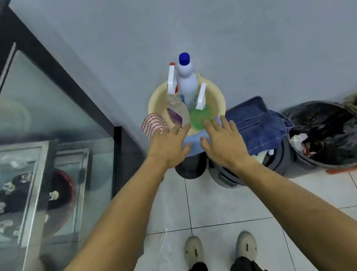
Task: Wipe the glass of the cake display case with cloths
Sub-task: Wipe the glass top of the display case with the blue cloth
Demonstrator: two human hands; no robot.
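Currently both hands, left hand (169, 147) and right hand (224, 144), fingers spread and empty, hover over a blue cloth (194, 143); probably soft, light; pinch its edge.

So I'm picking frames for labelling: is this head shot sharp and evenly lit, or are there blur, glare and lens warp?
Head view: soft, even light, faint shadows; the display case is motion-smeared, its glass hazy with reflections; both forearms bow outward from wide-angle warp; the spray bottles and basin read clearly.

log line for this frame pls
phase: reaching | left hand: open, over blue cloth | right hand: open, same | basin: three bottles | display case: untouched
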